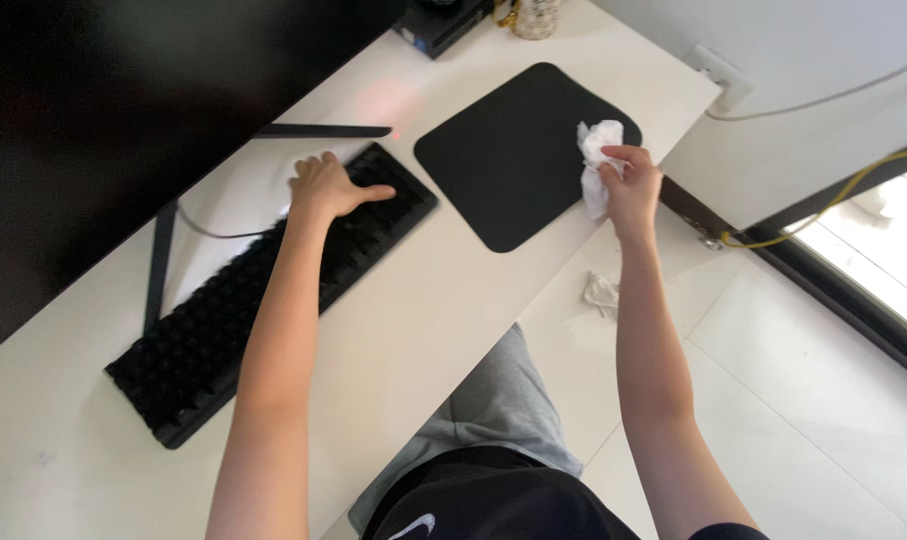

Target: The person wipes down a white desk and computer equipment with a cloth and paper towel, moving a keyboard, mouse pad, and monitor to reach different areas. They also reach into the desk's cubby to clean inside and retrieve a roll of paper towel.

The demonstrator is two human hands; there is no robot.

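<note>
Head view: left hand rests flat, fingers spread and released, on the far end of the black rectangular keyboard on the white tabletop. Right hand, fingers clenched, grasps a crumpled white tissue over the black rounded mouse pad's near edge.

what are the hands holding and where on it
The right hand grips a crumpled white tissue by its middle, above the mouse pad. The left hand holds nothing; it rests flat on the keyboard.
</note>
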